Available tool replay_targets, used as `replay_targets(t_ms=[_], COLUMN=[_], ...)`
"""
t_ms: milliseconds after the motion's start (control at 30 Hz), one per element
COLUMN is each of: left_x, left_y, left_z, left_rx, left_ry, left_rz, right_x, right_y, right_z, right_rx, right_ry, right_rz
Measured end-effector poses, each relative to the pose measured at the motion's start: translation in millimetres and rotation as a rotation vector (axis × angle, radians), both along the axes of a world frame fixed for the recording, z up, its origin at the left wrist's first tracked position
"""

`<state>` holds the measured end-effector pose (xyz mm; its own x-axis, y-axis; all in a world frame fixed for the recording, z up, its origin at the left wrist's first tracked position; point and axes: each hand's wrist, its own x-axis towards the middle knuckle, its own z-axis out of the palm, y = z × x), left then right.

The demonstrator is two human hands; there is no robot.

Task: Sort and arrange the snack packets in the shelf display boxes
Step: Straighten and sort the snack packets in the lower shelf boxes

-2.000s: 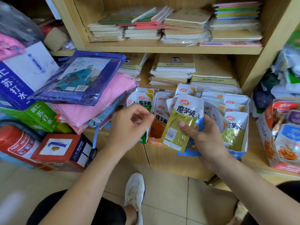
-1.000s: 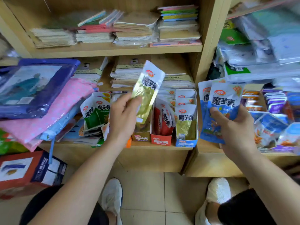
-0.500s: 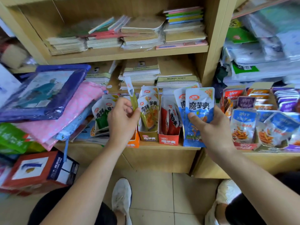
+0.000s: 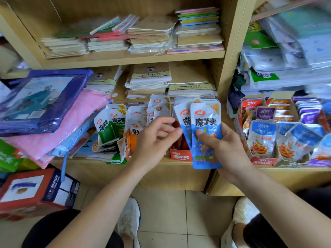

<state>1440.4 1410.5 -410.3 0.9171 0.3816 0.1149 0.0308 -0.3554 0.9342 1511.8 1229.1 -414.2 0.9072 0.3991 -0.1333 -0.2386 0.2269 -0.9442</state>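
OK, the blue packets: at least two, fanned, held in front of the shelf edge and just right of the red display box. What is directly behind them is hidden.

Right hand grips them low, thumb across the printed front and fingers curled behind. Left hand is empty as far as I can see, fingers loosely curled, tips close to the left edge of the fan. Can't tell whether it touches.

Risks, my read:
- The grip is one thumb on glossy film. If the left hand pulls one packet out, the other could slide and drop to the floor.
- The green packets and orange packets to the left are leaning and partly spilled out, close to the left wrist. A sideways reach could knock them off the shelf.
- Packets look alike apart from colour, so a blue one could easily land in the wrong box.
- The fish-snack boxes sit close on the right, so a wide swing could clip them.

Orientation: long axis near vertical, tops leaning slightly left. Sealed top edge up, printed face towards the camera, text upright. The rear packet is offset left, its left strip showing.
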Motion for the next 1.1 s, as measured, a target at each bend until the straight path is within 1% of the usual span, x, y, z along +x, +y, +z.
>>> replay_targets(t_ms=[67,100,167,233,300,433,500,567,700,767,800,867,933,967,1000,1067,1100], left_x=[2.5,3.6,5.7,6.2,6.7,10.1,13.4,17.5,26.2,31.9,35.0,41.3,48.3,52.5,57.5,68.8,75.0], left_y=[-14.1,-19.4,-23.2,-18.9,-9.8,11.0,16.7,17.6,-2.3,-18.8,-28.5,-47.2,-62.9,-66.5,-66.8,-59.7,-54.8], left_z=[-1.4,-1.6,-3.2,-4.0,-0.1,10.7,13.9,13.8,11.2,8.0,6.3,0.5,-3.6,-4.7,-5.4,-6.5,-6.9], left_rx=[-0.149,-0.203,-0.249,-0.282,-0.325,-0.426,-0.451,-0.435,-0.293,-0.187,-0.125,-0.012,0.078,0.163,0.301,0.636,0.784], left_ry=[0.01,-0.009,-0.047,-0.064,-0.104,-0.279,-0.337,-0.343,-0.233,-0.169,-0.138,-0.085,-0.077,-0.101,-0.159,-0.31,-0.353], left_rz=[-0.112,-0.12,-0.059,0.012,0.088,0.241,0.28,0.259,0.06,-0.047,-0.102,-0.187,-0.193,-0.154,-0.092,0.003,0.023], right_x=[-4.0,-6.0,-8.4,-7.7,-3.5,15.3,23.6,29.5,31.7,26.7,23.8,20.3,22.0,24.1,26.8,32.0,35.0], right_y=[1.2,1.6,2.9,4.4,2.8,-13.0,-23.5,-32.2,-40.3,-42.4,-43.6,-49.8,-57.7,-62.1,-66.9,-76.6,-81.3], right_z=[1.6,2.6,3.8,4.4,4.2,13.6,19.9,19.3,13.7,12.5,11.3,6.8,3.1,1.6,-0.6,-4.0,-6.6], right_rx=[0.051,0.076,0.081,0.059,0.021,0.024,0.014,-0.023,-0.029,0.026,0.036,-0.022,-0.072,-0.092,-0.115,-0.17,-0.204], right_ry=[0.046,0.063,0.085,0.084,0.073,0.101,0.068,0.049,0.107,0.131,0.099,-0.001,-0.038,-0.042,-0.044,-0.056,-0.065], right_rz=[0.068,0.099,0.109,0.043,-0.083,-0.371,-0.419,-0.411,-0.3,-0.177,-0.1,0.0,-0.013,-0.045,-0.084,-0.178,-0.223])
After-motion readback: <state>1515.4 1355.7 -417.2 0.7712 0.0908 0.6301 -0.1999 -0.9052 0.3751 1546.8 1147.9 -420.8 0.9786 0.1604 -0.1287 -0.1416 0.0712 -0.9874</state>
